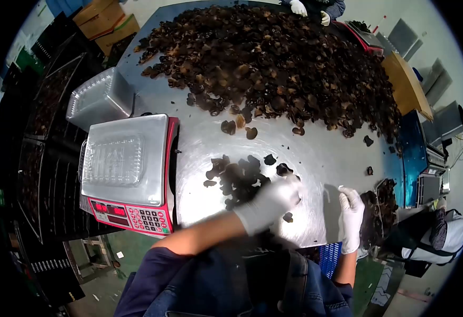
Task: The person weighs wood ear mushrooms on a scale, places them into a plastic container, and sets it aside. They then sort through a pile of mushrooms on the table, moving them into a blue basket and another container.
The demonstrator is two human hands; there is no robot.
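My gloved left hand [276, 201] reaches across the steel table, smeared by motion. It is over a small loose group of dark wood ear mushrooms [242, 173]. A single dark piece [283, 169] lies right at its fingertips, and another piece [288, 217] is just below. On the right, my gloved right hand [351, 214] is raised near the table's front edge, fingers curled in toward the thumb. What they hold, if anything, is hidden. Beside that hand lies a bundle of dark mushrooms in a clear bag [379, 211].
A large mushroom heap [263, 63] covers the far table [200, 140]. At left, a red scale [131, 211] carries a clear plastic tray [116, 160]; stacked clear containers [102, 98] stand behind it. Across the table are another person's gloved hands [298, 8] and a second scale [363, 38].
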